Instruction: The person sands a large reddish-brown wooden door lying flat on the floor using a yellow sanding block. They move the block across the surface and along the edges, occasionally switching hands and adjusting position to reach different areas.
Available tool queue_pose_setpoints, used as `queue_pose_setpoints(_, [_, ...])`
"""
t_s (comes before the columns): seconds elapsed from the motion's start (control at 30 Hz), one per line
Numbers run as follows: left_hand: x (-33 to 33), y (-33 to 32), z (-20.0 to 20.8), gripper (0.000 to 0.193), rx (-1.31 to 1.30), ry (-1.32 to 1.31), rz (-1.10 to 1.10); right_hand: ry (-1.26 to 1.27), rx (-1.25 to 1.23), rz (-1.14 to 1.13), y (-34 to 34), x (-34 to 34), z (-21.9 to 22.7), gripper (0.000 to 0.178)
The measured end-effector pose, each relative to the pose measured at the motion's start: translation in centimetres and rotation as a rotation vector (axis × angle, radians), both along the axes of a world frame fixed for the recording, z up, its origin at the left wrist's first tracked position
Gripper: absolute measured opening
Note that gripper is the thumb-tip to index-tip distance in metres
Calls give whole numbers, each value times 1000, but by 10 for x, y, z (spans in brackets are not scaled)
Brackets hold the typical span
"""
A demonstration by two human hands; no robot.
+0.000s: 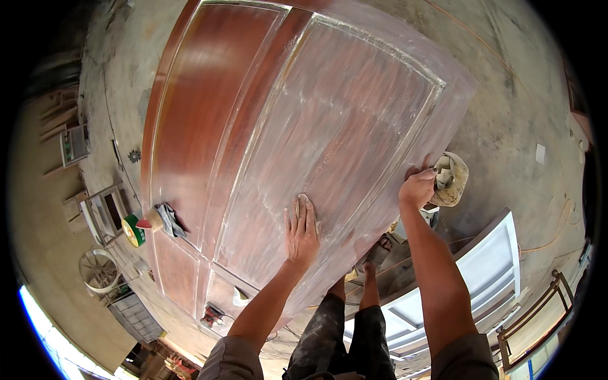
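Observation:
A large brown wooden door with framed panels lies in front of me. Pale streaks and dust cover its right panel. My left hand presses on that panel with its fingers stretched out; a thin pale pad, like a folded piece of sandpaper, peeks out beside them. Past the door's right edge, my right hand grips the rim of a pale, dirty container. Crumpled pale pieces lie inside it. My thumb is on top, and the other fingers are partly hidden.
On the door's left side sit a grey cloth and a green can. A red power tool rests near its lower left. White framed panelling stands to my right, and an orange cord crosses the floor.

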State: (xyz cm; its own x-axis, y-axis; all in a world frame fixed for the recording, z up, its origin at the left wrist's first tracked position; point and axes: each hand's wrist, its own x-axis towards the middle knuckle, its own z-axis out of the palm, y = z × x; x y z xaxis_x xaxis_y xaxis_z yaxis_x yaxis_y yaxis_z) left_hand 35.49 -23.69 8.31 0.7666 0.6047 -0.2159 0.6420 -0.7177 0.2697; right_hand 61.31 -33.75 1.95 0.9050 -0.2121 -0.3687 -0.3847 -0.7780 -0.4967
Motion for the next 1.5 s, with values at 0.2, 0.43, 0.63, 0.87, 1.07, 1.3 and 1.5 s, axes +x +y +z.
queue_pose_setpoints(0.2, [157,70,-24,66,115,-223,-34,-124,-6,111,-1,-4,-23,65])
queue_pose_setpoints(0.43, [-29,10,-9,69,62,30,41,-76,10,63,4,-3,8,63])
queue_pose_setpoints(0.63, [176,98,-23,58,126,-272,58,-145,-83,133,0,-6,-18,64])
queue_pose_setpoints(0.87, [-30,31,-11,64,77,41,40,14,-55,34,-8,0,-12,63])
queue_pose_setpoints(1.07, [136,105,-21,61,180,-268,-30,-67,-79,91,-14,-2,-40,64])
queue_pose_setpoints(1.3, [-42,56,-18,66,144,11,24,-23,-38,69,-1,-3,-1,64])
queue_pose_setpoints(1.5, [158,142,-16,58,154,-193,16,-95,-21,80,-7,-7,-27,65])
